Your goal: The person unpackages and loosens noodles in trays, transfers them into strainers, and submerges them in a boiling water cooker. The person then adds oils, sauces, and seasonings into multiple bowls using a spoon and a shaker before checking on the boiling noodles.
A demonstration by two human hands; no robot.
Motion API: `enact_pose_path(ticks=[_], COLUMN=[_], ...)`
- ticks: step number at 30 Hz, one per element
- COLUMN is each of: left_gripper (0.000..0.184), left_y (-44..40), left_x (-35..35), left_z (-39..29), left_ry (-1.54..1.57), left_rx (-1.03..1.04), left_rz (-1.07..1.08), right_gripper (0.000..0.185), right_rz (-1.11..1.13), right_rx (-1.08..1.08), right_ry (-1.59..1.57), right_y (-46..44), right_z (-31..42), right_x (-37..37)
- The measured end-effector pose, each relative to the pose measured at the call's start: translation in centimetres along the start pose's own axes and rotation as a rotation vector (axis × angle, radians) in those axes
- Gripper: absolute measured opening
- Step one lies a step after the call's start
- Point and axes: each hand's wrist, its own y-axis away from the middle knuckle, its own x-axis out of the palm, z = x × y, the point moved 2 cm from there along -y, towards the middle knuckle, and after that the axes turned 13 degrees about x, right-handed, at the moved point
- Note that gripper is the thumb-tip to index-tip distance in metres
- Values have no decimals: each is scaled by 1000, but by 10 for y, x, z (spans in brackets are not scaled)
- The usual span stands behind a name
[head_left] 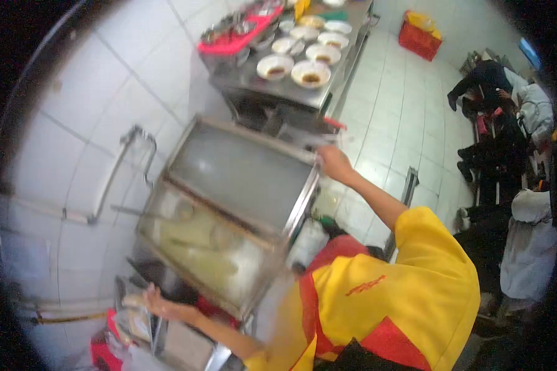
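Note:
In the head view, my right hand (335, 164) is at the upper right corner of a steel cooker (301, 207), its fingers curled; what they grip, if anything, is hidden. The cooker has two bays. One holds cloudy grey water (241, 167), and the other holds pale yellowish liquid (198, 247) with a long-handled tool (145, 213) lying across its rim. My left hand (161, 304) reaches over metal trays (158, 334) beside the cooker, fingers stretched apart. Close to its fingertips is a pale item (133, 303) that blur keeps me from naming.
Several white bowls (311, 74) with brown sauce stand on a steel table (229, 77), beside a pink tray (235, 40). A bent pipe (99, 191) runs along the tiled wall. A red crate (419, 38) stands on the floor. Other people (529, 241) are at the right.

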Motion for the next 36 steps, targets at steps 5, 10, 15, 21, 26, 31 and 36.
enact_pose_path(ticks=[5,10,15,21,26,31,36], left_gripper=[51,53,42,44,29,28,27], left_y=[-33,-67,-57,-11,42,83,102], left_x=[53,105,124,126,105,97,91], left_z=[-83,-98,-99,-112,-126,-154,-157], left_ry=[58,77,272,-152,140,7,-41], left_rx=[-180,-222,-285,472,-157,-188,-180], left_rz=[33,-21,269,395,364,276,237], right_gripper=[16,19,25,39,44,24,23], right_rz=[268,599,661,835,924,382,19], right_rx=[-94,-27,-18,-471,-869,-904,-970], right_ry=[667,571,366,107,90,5,-599], right_y=[-90,-115,-114,-2,80,163,145], right_z=[-92,-102,-30,28,125,160,195], right_x=[76,86,-48,10,41,219,206])
